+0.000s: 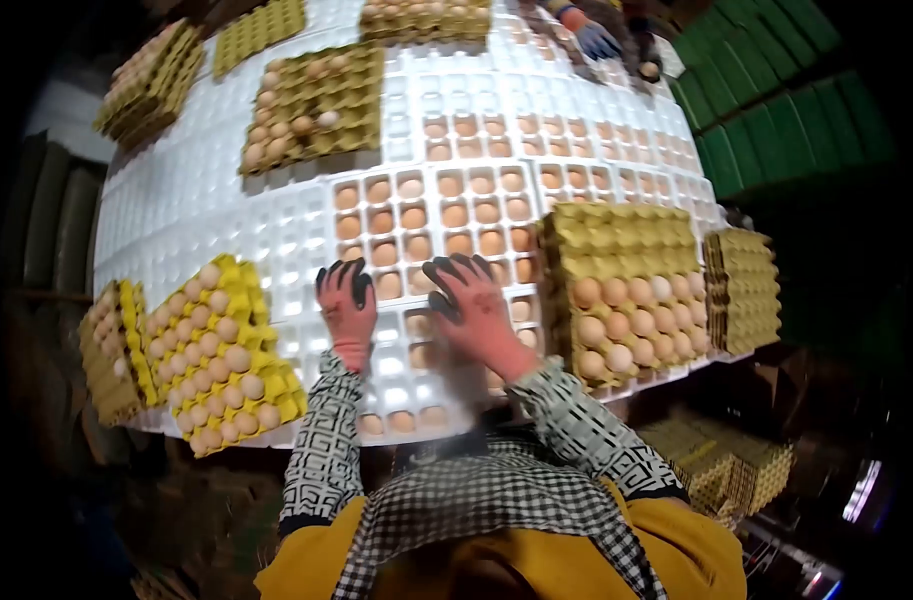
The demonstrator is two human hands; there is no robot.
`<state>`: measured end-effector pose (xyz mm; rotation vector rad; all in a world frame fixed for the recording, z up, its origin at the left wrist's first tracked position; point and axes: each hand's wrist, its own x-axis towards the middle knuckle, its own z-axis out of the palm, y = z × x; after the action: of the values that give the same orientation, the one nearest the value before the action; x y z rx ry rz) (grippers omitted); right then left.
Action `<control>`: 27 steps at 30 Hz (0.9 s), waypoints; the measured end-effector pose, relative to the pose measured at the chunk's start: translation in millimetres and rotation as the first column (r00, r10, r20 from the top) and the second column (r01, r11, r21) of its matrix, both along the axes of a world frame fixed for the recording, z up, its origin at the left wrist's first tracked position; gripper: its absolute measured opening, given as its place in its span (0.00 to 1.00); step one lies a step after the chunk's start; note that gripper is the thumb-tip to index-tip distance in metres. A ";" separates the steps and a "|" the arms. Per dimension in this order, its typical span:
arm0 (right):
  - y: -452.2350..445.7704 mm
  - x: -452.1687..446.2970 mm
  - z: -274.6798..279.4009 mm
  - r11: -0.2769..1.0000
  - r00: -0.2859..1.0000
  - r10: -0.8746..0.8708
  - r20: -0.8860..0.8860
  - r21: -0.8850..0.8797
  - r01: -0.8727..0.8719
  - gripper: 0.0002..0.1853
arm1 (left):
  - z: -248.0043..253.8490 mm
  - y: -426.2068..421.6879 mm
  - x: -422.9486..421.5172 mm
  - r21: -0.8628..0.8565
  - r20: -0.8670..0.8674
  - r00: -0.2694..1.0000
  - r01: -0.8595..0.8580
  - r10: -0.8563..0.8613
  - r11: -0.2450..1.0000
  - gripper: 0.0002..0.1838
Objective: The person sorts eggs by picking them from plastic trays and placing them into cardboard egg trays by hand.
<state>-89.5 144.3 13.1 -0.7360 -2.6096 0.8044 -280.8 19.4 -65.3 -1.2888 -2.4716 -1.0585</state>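
Note:
My left hand (347,312), in a pink glove with dark fingertips, reaches over a white moulded egg tray (361,180). Its fingers are apart, beside brown eggs (380,222) in the tray's cells. My right hand (474,312), gloved the same way, lies over the neighbouring cells with fingers spread and thumb out to the left. No egg shows in either hand, though the undersides of both are hidden. To the right of my right hand stands a stack of yellowish egg trays (616,235), with eggs (641,322) in the near part of the top one.
A yellow tray of eggs (211,360) tilts at the near left edge. Farther back sits a partly filled yellowish tray (316,105). Another person's gloved hand (596,38) is at the far right. Green crates (766,100) stand beyond the table's right side.

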 end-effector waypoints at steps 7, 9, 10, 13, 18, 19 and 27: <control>142.6 209.3 123.3 0.952 0.940 -0.146 0.308 0.301 0.049 0.31 | 141.7 114.2 139.1 -0.054 0.123 0.752 0.657 -0.648 0.752 0.34; 165.2 224.5 106.0 0.967 0.928 0.077 0.365 0.200 -0.159 0.34 | 146.5 148.3 176.1 -0.256 0.076 0.707 0.696 -0.703 0.671 0.36; 173.2 226.7 101.4 0.956 0.925 0.153 0.347 0.185 -0.228 0.36 | 147.5 157.1 188.3 -0.379 0.086 0.702 0.679 -0.706 0.629 0.36; 188.5 237.1 93.5 0.955 0.961 0.242 0.131 0.141 -0.259 0.36 | 154.3 157.7 193.9 -0.357 0.007 0.700 0.669 -0.714 0.652 0.33; 205.0 299.2 139.9 0.543 0.668 -0.581 -0.465 -0.833 -0.108 0.28 | 169.9 139.6 177.6 0.399 0.859 0.242 0.240 -0.452 0.885 0.19; 209.6 306.2 147.2 0.540 0.617 -0.594 -0.516 -0.824 -0.170 0.26 | 174.1 148.8 187.6 0.275 0.815 0.413 0.343 -0.407 0.898 0.19; 225.5 254.7 96.8 0.830 0.840 0.176 0.514 0.382 -0.407 0.09 | 192.3 197.0 242.8 -0.703 0.173 0.836 0.476 -0.521 0.529 0.29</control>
<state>165.2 369.9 109.8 -0.3984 -3.2187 0.0017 -37.9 216.4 127.0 -2.3221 -2.6129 0.0169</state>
